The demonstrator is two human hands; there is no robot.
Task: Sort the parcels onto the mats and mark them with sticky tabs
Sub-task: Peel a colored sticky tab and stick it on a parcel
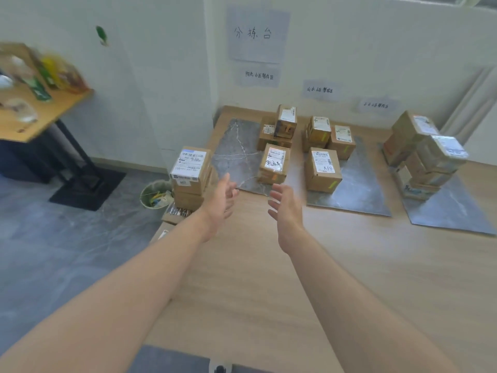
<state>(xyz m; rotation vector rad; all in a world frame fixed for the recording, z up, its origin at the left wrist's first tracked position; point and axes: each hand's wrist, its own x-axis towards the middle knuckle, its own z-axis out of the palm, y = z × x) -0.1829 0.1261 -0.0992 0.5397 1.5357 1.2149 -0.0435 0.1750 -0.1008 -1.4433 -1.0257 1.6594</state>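
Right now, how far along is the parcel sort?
Done: parcels sit on the left mat, middle mat and right mat; an orange tab shows on a left one, a yellow-green tab on a middle one. In hand: nothing; left hand and right hand are open, reaching forward. Left: the stack left of the mats.

- Big sign on the wall: handwritten "分拣台".
- Small sign just below it: "阳光小区暂存区".
- Third sign, to the right: "山水小区暂存区".
- Fourth sign, further right: too blurred to read.
- Middle box: "A68" handwritten on its white label; the print above is too small.
- Left box: black scrawl across the label, illegible.
- Edge box: barcode label, print too small.
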